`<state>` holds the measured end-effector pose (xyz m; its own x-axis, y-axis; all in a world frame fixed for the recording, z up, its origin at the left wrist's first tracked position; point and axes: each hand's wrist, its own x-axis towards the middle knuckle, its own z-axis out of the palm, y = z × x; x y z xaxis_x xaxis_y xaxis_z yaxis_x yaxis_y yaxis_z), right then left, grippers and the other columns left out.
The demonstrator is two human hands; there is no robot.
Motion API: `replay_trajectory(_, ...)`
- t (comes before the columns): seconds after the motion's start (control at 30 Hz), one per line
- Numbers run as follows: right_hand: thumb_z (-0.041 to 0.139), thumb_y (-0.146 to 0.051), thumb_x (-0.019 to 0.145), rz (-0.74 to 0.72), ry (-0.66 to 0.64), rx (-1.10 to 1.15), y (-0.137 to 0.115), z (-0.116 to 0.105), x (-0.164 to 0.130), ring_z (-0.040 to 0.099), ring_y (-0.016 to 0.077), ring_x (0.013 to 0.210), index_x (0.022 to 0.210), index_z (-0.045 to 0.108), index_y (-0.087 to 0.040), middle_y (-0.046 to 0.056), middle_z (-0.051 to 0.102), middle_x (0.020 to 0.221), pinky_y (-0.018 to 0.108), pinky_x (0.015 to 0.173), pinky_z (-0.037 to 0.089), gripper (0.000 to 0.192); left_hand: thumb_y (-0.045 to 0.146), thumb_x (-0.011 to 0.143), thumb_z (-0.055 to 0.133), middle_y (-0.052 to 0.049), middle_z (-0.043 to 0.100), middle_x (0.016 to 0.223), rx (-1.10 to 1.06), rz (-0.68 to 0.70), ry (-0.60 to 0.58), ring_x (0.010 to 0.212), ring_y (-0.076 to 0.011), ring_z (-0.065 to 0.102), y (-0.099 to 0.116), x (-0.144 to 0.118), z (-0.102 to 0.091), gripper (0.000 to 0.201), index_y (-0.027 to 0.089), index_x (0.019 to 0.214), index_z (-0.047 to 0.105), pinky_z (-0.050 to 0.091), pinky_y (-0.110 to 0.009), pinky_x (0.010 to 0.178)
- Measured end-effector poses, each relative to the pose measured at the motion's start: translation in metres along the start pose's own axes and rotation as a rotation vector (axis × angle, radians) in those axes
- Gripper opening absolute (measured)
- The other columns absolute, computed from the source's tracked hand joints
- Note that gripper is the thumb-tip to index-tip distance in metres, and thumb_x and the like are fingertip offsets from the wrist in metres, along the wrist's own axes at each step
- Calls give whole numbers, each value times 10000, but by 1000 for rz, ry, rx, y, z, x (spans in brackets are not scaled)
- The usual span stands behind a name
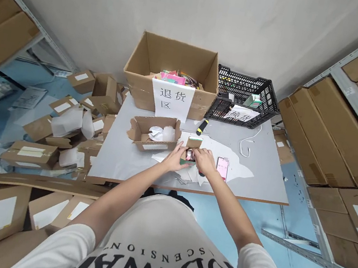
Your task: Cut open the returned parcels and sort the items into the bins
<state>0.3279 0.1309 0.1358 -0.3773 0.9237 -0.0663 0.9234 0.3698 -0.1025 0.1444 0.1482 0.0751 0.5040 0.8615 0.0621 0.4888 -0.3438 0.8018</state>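
Note:
A small cardboard box (194,143) with its lid flap raised and some green on its side is between my two hands, over the near middle of the table. My left hand (174,158) grips its left side, thumb low and fingers at the rim. At the opening's right edge, my right hand (205,161) has its fingers curled against the box. A round pinkish item (190,155) shows inside; its kind is unclear. White paper (238,168) lies under and around the box. A lit phone (222,168) rests just right of my right hand.
An opened carton (152,145) with crumpled white paper stands left of my hands. Behind are a large labelled carton (134,91) of colourful packets and a black crate (269,104). A yellow-black cutter (202,127) and white cable (241,147) lie nearby. Boxes crowd both sides.

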Motion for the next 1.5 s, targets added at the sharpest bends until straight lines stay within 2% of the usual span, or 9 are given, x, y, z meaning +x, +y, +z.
replay_trajectory(0.23,512,-252,879,62,-248,-129,-16,-17,30,629,287,918,1214,547,-237,195,624,1052,395,769,417,337,347,598,782,-134,470,1193,-62,6,89,1167,-280,479,-1,11,7,749,157,1231,431,396,-427,1003)
replay_trajectory(0.4,450,-302,911,35,-407,-262,-25,-24,43,655,282,910,1254,494,-181,203,629,1045,353,694,469,366,323,551,805,-146,426,1261,-91,41,120,1208,-297,441,-4,14,11,820,163,1242,394,383,-441,1015)
replay_trajectory(0.6,460,-293,909,61,-411,-271,-29,-22,40,649,252,916,1199,505,-182,174,629,1042,334,724,471,314,358,521,820,-168,403,1337,-150,-12,147,1258,-324,406,-8,13,16,1024,174,1355,255,349,-466,1036)
replay_trajectory(0.7,470,-322,902,86,-382,-271,-30,-22,35,652,245,889,1178,511,-202,167,606,1065,331,725,467,304,371,525,816,-156,447,1295,-144,-5,133,1221,-319,443,-9,12,15,959,174,1321,319,366,-464,1017)
replay_trajectory(0.87,482,-309,881,25,-385,-287,-26,-30,27,646,252,893,1202,486,-214,163,578,1097,338,724,464,335,349,513,818,-116,516,1160,-102,45,118,1107,-295,518,-8,15,16,842,177,1231,414,425,-447,945)
replay_trajectory(1.03,511,-328,852,1,-406,-287,-15,-45,23,636,274,918,1230,485,-237,157,565,1121,355,741,461,389,321,520,804,-101,515,1114,-89,97,148,1058,-275,527,-1,20,22,801,170,1207,422,441,-428,918)
replay_trajectory(1.17,555,-355,820,38,-417,-223,-8,-53,21,631,271,931,1268,457,-285,131,561,1139,348,748,461,465,299,542,784,-94,495,1117,-57,145,155,1056,-266,514,4,23,23,777,181,1212,406,447,-422,916)
replay_trajectory(1.37,510,-346,851,99,-417,-228,-20,-56,18,629,273,923,1237,478,-251,147,567,1117,354,746,460,399,221,527,759,-100,484,1124,-39,147,97,1052,-278,515,5,22,18,773,182,1209,399,467,-432,887)
replay_trajectory(1.5,514,-322,842,191,-381,-214,-31,-55,13,630,265,904,1242,455,-270,136,559,1109,346,730,461,408,195,544,734,-106,495,1129,-29,148,62,1076,-289,511,2,19,14,744,180,1212,407,465,-440,894)
